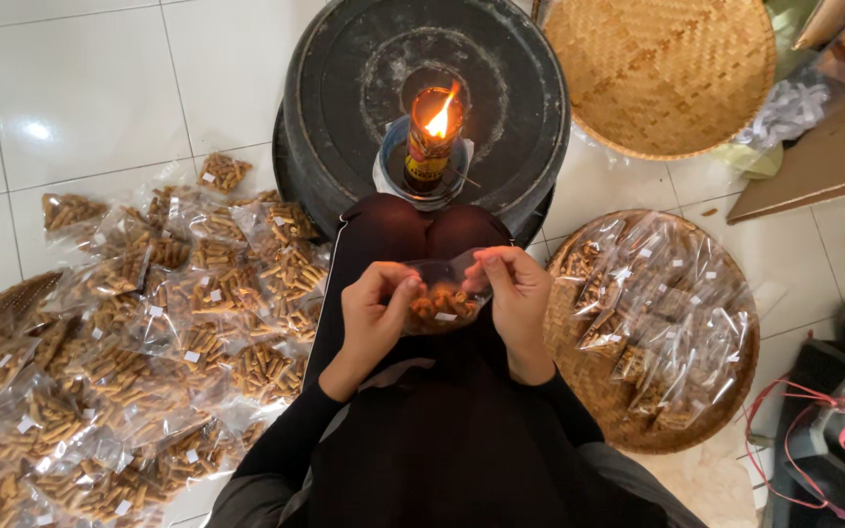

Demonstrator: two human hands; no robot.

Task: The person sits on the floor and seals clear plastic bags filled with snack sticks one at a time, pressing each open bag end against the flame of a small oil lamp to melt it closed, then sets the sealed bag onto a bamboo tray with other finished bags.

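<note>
White glossy floor tiles (80, 88) fill the background; the person sits on them in black clothing, knees drawn together below the camera.

Held item: small clear plastic bag of brown stick-shaped snacks (442, 298), over the lap, just in front of the knees. Long axis runs left to right between the two hands. Contents sit in the lower part; the open, empty plastic edge points up and away, toward the flame.

Left hand (376, 311): fingers curled, pinching the bag's left end between thumb and fingertips. Right hand (517, 293): closed likewise on the bag's right end, fingers bent over the top edge.

Ahead of the knees: small lamp made from a red and yellow tin can (431, 137), upright, burning with an orange flame at its top. It stands in a shallow blue-rimmed dish on a round black overturned basin (344, 78).

Left of the person: large loose pile of filled clear snack bags (149, 332) on the floor, touching the left leg.

Right of the person: round woven bamboo tray (589, 386) carrying more filled bags (667, 313). A second, empty woven bamboo tray (657, 68) lies beyond it, near the basin.
</note>
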